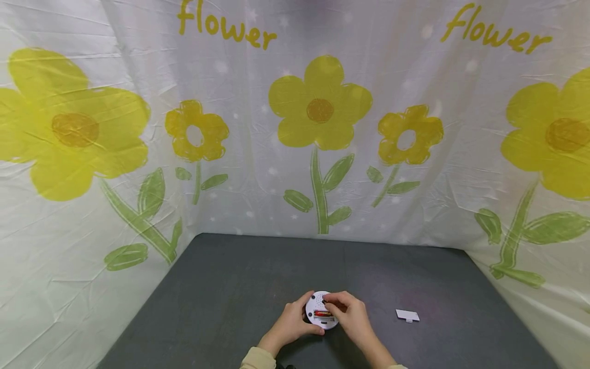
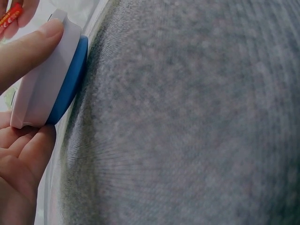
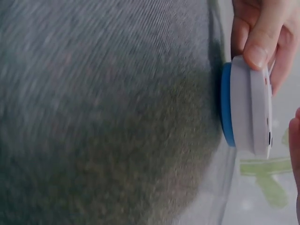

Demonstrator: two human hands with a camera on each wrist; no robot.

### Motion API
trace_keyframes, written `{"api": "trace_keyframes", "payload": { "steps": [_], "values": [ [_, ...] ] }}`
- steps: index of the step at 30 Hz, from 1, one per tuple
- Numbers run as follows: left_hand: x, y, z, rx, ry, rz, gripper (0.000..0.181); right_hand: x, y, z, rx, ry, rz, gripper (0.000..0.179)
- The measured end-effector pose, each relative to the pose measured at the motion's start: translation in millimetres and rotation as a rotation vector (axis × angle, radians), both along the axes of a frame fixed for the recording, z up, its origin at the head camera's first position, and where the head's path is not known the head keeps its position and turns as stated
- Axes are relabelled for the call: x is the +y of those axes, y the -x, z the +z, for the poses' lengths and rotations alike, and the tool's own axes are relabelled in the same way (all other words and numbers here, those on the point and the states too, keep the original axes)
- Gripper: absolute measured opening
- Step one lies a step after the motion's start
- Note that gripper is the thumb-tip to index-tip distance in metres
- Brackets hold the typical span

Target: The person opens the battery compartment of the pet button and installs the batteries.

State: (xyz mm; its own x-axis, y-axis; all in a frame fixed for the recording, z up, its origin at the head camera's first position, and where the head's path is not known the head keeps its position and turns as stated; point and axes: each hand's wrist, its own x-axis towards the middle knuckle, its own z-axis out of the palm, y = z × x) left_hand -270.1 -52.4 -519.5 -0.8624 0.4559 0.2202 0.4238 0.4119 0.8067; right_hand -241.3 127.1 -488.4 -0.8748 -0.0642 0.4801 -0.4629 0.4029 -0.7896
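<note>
A round white battery-powered device [image 1: 316, 323] with a blue underside [image 2: 70, 84] lies back up on the dark table. Its back has small holes, dark feet and an uncovered battery compartment, where a red battery [image 1: 322, 313] lies. My left hand [image 1: 291, 322] grips the device by its rim, thumb on the near side and fingers on the far left. Over the compartment, my right hand [image 1: 352, 313] pinches another red battery [image 2: 9, 16] between thumb and fingertips. Its dark end shows in the head view; the fingers hide the rest there.
A white battery cover [image 1: 407, 315] with a small tab lies on the table [image 1: 258, 271], right of my right hand. Behind and beside the table hangs a white curtain [image 1: 249, 179] printed with yellow flowers. Small dark objects [image 1: 289, 366] show at the bottom edge.
</note>
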Motion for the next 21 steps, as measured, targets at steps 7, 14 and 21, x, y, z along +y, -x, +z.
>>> {"api": "trace_keyframes", "payload": {
  "steps": [7,14,21],
  "values": [
    [-0.8,-0.9,-0.3,0.032,-0.004,-0.005,0.092,0.3,0.8,-1.6,0.153,-0.192,0.133,0.019],
    [-1.8,-0.4,-1.6,0.020,-0.021,-0.017,0.093,-3.8,1.3,-0.7,0.181,-0.232,0.211,0.017],
    [-2.3,-0.6,-2.2,0.031,-0.009,-0.011,0.094,-9.1,0.6,1.2,0.143,-0.250,0.186,0.015]
  ]
}}
